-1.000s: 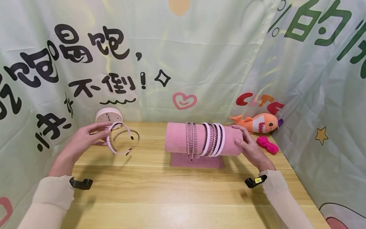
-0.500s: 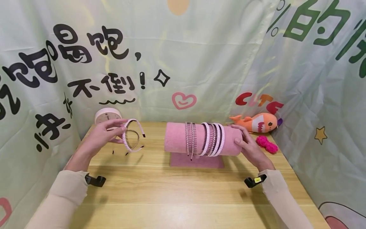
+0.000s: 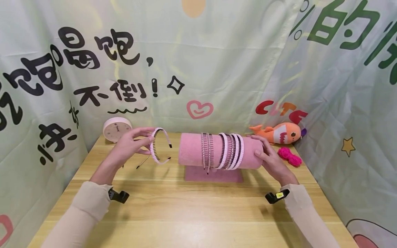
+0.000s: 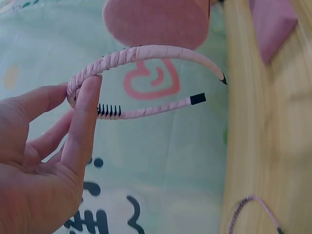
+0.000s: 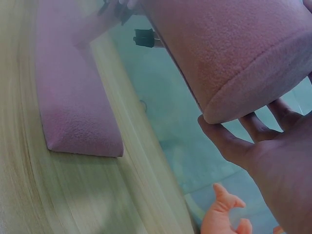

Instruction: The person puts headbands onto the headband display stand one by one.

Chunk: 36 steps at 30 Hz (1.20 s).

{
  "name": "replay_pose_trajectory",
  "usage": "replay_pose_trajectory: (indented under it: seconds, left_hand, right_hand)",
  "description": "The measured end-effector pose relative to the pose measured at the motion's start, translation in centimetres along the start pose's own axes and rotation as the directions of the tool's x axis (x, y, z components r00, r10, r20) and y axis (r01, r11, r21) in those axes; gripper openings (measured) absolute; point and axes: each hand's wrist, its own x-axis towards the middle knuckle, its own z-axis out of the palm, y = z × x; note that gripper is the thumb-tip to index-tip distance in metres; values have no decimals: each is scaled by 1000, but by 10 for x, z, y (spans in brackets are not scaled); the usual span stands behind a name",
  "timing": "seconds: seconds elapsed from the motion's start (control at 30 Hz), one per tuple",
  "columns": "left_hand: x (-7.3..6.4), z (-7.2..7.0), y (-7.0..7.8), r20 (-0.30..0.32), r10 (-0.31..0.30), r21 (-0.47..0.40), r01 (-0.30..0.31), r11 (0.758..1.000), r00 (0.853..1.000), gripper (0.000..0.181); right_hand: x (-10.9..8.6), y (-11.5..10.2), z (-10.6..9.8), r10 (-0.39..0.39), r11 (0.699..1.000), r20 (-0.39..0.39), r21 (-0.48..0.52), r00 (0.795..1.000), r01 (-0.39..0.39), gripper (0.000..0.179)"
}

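My left hand (image 3: 128,146) pinches a pale pink wrapped headband (image 4: 146,52) between thumb and fingers. Black comb teeth line its inner side and its black-tipped ends point right, just short of the left end of a pink plush headband stand (image 3: 190,148). Around the stand's roll sit several headbands (image 3: 224,151), some beaded, some wrapped in pale pink. At the roll's right end, my right hand (image 3: 274,162) grips it, thumb in front and fingers behind. Another headband (image 4: 251,197) lies on the table, mostly hidden behind my left hand in the head view.
A pink clock (image 3: 116,129) stands at the back left of the wooden table (image 3: 198,210). Behind my right hand lie an orange plush shark (image 3: 283,133) and a bright pink bow-shaped item (image 3: 289,157). Printed cloth (image 3: 229,69) hangs at the back and sides.
My left hand has moved right with the headband, from near the clock toward the stand's left end. The clock face now shows fully. My right hand has stayed on the stand.
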Motion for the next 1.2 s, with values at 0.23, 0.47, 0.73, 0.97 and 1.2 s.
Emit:
replay_pose_trajectory:
  seconds: [0.23,0.47,0.73,0.97,1.2]
  left_hand:
    - [5,19,11,44,29,-15,-28,999,999,49]
    - [11,37,16,76,43,-41,-40,998,996,47]
    - [17,58,23,87,10,-69,-4,998,996,45]
    - [21,72,24,102,4,-115,8,993,995,48]
    - [26,81,23,87,6,-81,1,997,996,47]
  right_hand:
    - [0,0,1,-5,1000,2,13,1000,5,54]
    - [0,0,0,-12,1000,13,13,1000,12,56]
    - [-1,0,0,-19,1000,16,15,1000,19,55]
    - [0,-1,1,-8,1000,6,8,1000,8,54]
    - [-1,-1,1,-3,1000,2,5,1000,3,55]
